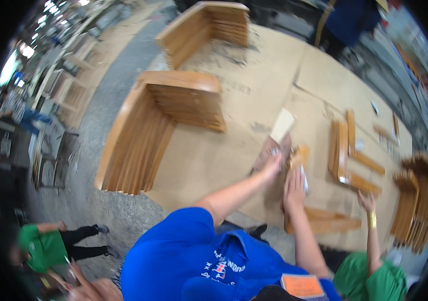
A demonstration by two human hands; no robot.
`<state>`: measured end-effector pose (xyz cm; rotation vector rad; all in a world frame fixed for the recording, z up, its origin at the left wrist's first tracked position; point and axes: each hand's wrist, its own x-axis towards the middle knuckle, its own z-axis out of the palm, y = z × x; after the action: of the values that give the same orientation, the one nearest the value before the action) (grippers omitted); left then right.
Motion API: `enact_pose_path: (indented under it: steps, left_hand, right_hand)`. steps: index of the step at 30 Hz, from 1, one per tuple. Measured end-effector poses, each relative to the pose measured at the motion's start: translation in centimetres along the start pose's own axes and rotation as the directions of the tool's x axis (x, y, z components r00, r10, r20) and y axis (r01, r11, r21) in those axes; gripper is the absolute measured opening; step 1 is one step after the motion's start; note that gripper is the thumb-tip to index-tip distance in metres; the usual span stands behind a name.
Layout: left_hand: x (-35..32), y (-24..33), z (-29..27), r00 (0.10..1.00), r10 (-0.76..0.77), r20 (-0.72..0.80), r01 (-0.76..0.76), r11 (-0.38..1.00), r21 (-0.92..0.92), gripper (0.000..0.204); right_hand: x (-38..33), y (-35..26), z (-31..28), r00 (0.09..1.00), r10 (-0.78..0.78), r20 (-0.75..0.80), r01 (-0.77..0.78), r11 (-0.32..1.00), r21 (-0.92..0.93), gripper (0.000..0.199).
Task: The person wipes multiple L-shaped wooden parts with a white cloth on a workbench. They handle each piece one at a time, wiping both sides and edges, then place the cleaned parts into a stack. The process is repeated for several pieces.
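My left hand (pixel 272 164) is closed beside a brown flat piece (pixel 264 154); a small shiny thing shows at its fingers, too blurred to name. Just beyond it lies a pale, tapered flat piece (pixel 282 125). My right hand (pixel 293 190) grips the upright arm of an L-shaped wooden piece (pixel 300 154), its fingers stretched along the wood. A crumpled white thing (pixel 304 180), perhaps cloth or paper, shows at those fingers. The lower arm of the L-shaped piece runs off to the right along the near table edge.
Stacked angled wooden pieces (pixel 138 135) stand at left, with another stack (pixel 209 25) behind. More L-shaped pieces (pixel 341 150) lie at right, where a co-worker's hand (pixel 367 201) touches one. Further stacks (pixel 409 205) stand at the far right. A person in green (pixel 46 246) is at lower left.
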<state>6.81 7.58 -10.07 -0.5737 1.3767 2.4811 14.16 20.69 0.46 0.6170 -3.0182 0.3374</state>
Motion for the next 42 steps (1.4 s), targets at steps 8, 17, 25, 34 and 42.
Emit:
enact_pose_path:
  steps: [8,17,25,34,42]
  left_hand:
    - [-16.7,-6.6,-1.0,0.795,-0.524,0.307,0.051,0.560,0.827,0.075]
    - [-20.2,-5.1,4.9,0.957,-0.207,0.204,-0.086,0.468,0.879,0.073]
    - [-22.1,-5.9,5.7,0.989,-0.141,0.051,0.019,0.458,0.889,0.059]
    - [-23.1,-4.2,7.8,0.967,0.146,0.210,-0.206,-0.047,0.978,0.047]
    - [-21.6,-7.7,14.7,0.562,0.139,0.815,-0.716,-0.411,0.564,0.078]
  right_hand:
    - [-4.4,-0.1,-0.2,0.999,-0.046,0.025,0.045,0.997,0.063,0.062]
    - [-3.0,2.6,1.0,0.961,-0.259,0.094,0.254,0.966,0.054,0.064]
    - [3.7,4.1,1.2,0.939,-0.318,0.128,0.307,0.947,0.096,0.060]
    - [-1.1,4.6,1.2,0.905,-0.330,0.270,0.271,0.934,0.233,0.057]
    - [-11.8,16.0,-10.2,0.980,0.043,-0.194,0.101,0.735,0.671,0.055]
